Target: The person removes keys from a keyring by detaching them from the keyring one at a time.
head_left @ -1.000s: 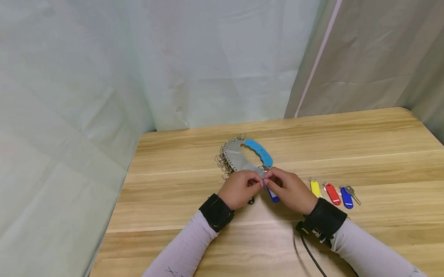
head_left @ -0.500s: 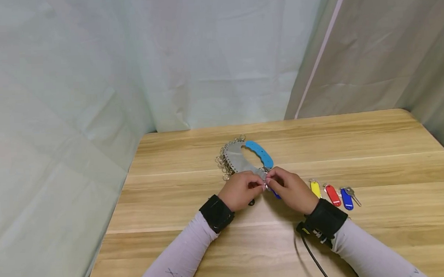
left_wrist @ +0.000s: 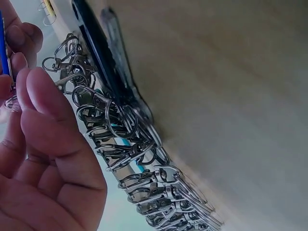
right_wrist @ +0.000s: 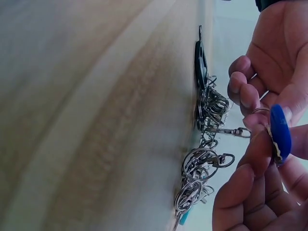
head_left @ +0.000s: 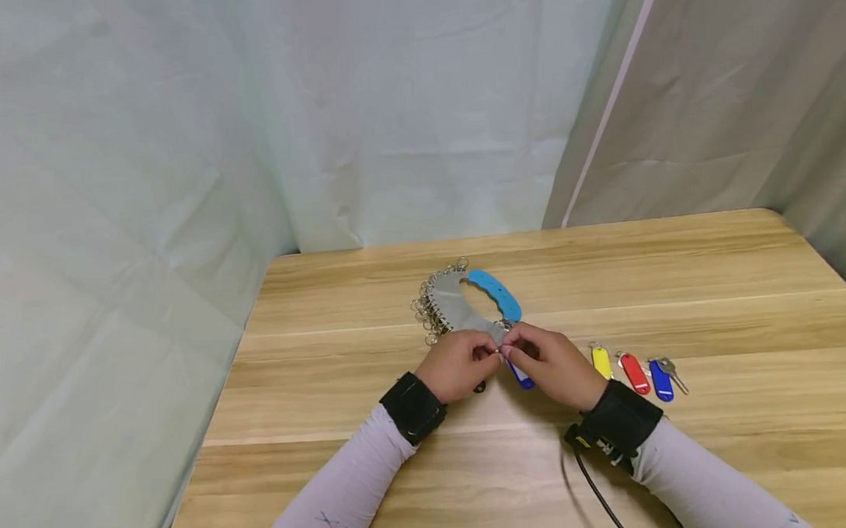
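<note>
My left hand (head_left: 458, 366) pinches a small metal snap clip (right_wrist: 237, 132) at its fingertips, though the fingers partly hide it. My right hand (head_left: 556, 366) pinches a blue key tag (right_wrist: 280, 134), whose thin ring (right_wrist: 261, 109) shows between the two hands' fingertips. Whether ring and clip are linked is hidden. Both hands meet at the near end of a curved grey metal key holder (head_left: 455, 300) with a blue handle (head_left: 495, 294). Many clips and rings (left_wrist: 159, 192) line its outer edge. Below the left hand, a black tag (left_wrist: 94, 43) lies beside a key (left_wrist: 119, 53).
Right of my right hand, a yellow tag (head_left: 600, 361), a red tag (head_left: 633, 373) and another blue tag (head_left: 661, 381) with a key (head_left: 671, 370) lie on the wooden table (head_left: 316, 407). A black cable (head_left: 591, 483) trails from the right wristband.
The blue tag tilted up toward my right hand half a second ago, showing less, and now hangs lower again. My right fingertips have shifted slightly left, against the left ones. The holder stays put.
</note>
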The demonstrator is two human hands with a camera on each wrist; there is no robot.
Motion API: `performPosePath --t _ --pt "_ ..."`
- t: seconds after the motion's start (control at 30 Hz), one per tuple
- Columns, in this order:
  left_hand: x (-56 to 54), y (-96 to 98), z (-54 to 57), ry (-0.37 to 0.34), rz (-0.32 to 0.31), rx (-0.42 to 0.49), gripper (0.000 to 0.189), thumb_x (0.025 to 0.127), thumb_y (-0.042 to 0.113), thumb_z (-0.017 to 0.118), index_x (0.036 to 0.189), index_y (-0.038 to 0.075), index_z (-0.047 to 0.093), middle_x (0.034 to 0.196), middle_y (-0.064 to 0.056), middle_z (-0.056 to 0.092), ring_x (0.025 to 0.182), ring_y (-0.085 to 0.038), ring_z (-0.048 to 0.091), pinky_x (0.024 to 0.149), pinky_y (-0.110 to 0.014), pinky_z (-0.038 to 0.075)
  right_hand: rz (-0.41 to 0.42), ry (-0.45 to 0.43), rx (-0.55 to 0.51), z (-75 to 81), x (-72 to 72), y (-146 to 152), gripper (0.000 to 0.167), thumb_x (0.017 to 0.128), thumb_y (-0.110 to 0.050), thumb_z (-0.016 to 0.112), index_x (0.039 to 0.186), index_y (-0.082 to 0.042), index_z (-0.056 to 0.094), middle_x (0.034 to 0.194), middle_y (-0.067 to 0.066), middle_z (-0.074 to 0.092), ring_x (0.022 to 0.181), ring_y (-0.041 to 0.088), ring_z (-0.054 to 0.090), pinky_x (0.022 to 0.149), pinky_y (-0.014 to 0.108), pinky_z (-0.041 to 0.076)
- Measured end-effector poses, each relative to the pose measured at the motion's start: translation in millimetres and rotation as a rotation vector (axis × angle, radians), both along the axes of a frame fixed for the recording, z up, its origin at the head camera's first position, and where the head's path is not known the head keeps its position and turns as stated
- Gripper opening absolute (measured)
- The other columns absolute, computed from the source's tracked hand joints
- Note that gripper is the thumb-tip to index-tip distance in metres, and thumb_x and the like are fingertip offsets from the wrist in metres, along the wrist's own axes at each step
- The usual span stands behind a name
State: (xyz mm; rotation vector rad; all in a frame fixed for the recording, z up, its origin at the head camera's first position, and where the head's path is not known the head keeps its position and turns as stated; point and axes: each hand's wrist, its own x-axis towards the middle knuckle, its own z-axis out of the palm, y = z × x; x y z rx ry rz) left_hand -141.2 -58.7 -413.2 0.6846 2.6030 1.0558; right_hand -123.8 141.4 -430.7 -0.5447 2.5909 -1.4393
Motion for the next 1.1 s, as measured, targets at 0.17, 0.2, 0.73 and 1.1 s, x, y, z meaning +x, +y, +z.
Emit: performPosePath --t 0.17,0.2,0.73,1.1 --pt "0.7 0.0 1.7 0.003 0.001 0.002 0.017 0.097 0.019 0.06 0.085 0.015 0.071 0.072 0.008 0.06 0.066 -0.004 0.052 0.061 -0.02 0.043 -0.006 -0.001 0.0 1.1 0.8 -0.4 0.006 0.102 -0.021 0.06 0.099 -0.022 0.065 0.083 -0.005 0.06 0.074 0.011 0.054 0.063 0.023 0.043" --pt "0.9 0.0 2.0 0.009 -0.001 -0.001 0.017 0.097 0.02 0.06 0.084 0.015 0.071 0.072 0.008 0.06 0.066 -0.005 0.051 0.061 -0.02 0.042 -0.01 -0.002 0.001 1.4 1.0 -0.5 0.006 0.102 -0.021 0.06 0.099 -0.021 0.065 0.083 -0.005 0.06 0.073 0.011 0.054 0.063 0.023 0.043" --pt "0.5 1.5 2.1 0.086 -0.064 -0.016 0.017 0.098 0.022 0.066 0.09 0.01 0.075 0.077 0.006 0.063 0.075 -0.007 0.053 0.069 -0.021 0.043 -0.058 -0.014 0.034 -3.4 -2.0 1.9 0.008 0.103 -0.022 0.058 0.1 -0.02 0.065 0.085 -0.004 0.062 0.077 0.013 0.055 0.067 0.024 0.043" --pt "0.5 0.5 0.6 0.02 -0.022 -0.014 0.016 0.097 0.021 0.063 0.088 0.012 0.073 0.072 0.007 0.062 0.067 -0.003 0.052 0.062 -0.019 0.043 -0.035 -0.011 0.007 0.3 -0.7 0.8 0.004 0.101 -0.02 0.062 0.1 -0.021 0.066 0.084 -0.005 0.063 0.073 0.01 0.055 0.065 0.023 0.045"
